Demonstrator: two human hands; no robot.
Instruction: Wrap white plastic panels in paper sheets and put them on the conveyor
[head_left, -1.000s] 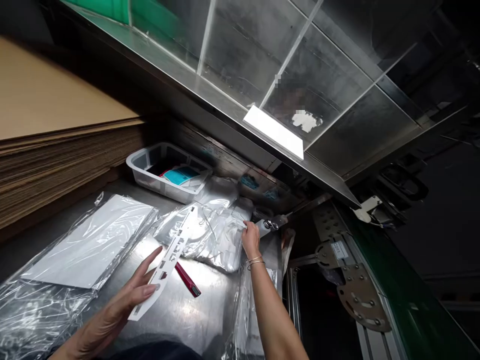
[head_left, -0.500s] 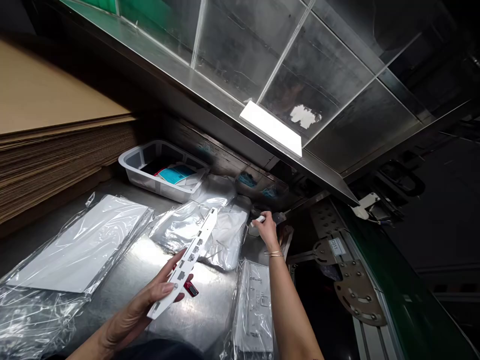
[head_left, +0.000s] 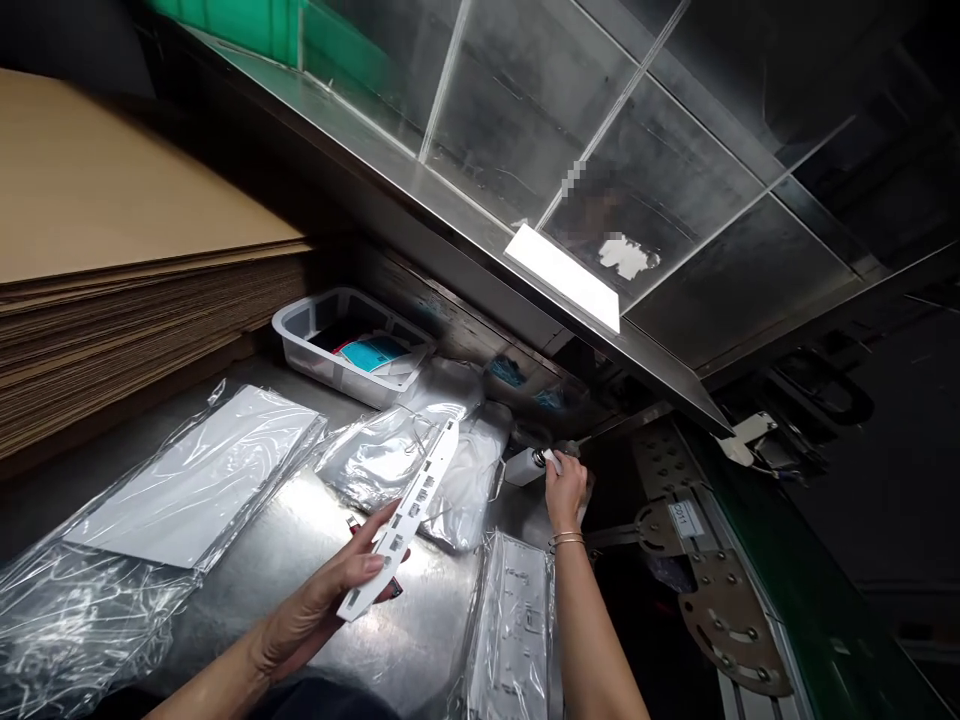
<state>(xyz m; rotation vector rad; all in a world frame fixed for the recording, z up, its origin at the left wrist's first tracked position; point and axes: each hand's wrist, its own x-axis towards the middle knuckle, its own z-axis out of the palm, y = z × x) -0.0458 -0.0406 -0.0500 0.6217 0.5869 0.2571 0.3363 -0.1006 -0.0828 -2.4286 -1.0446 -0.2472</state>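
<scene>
- The left hand (head_left: 319, 612) is being kept closed on a white strip (head_left: 409, 510); the thumb is being pressed on the top face and the fingers are being curled under its near end.
- The strip is being held up off the table (head_left: 300, 545), tilted, with its far end pointing away from the left hand and to the right; a row of cut-outs is being shown along its length.
- A red pen (head_left: 395, 587) is lying just under the left hand's fingertips, mostly hidden by the strip.
- The right hand (head_left: 564, 488) is being stretched forward, its fingers clamped on the end of a small white bottle (head_left: 523, 467); the bottle is lying on its side just left of that hand's fingertips, at the back edge of the table.
- Bangles (head_left: 567, 541) are being worn at the right wrist.
- A bag of white parts (head_left: 457, 480) is lying between the two hands, and a bagged flat part (head_left: 517, 620) just left of the right forearm.
- A bagged white sheet (head_left: 199, 480) is lying well left of the left hand; a grey tray (head_left: 296, 325) and a cardboard stack (head_left: 112, 320) are sitting beyond it.
- Judgement: the strip is being gripped at one end only, so it is likely being flexed; the hold would be steadier nearer the middle, clear of the cut-outs.
- Judgement: the bottle is round and is being pinched by fingertips alone, so a fuller wrap would be stopping it rolling or slipping against the loose bags.
</scene>
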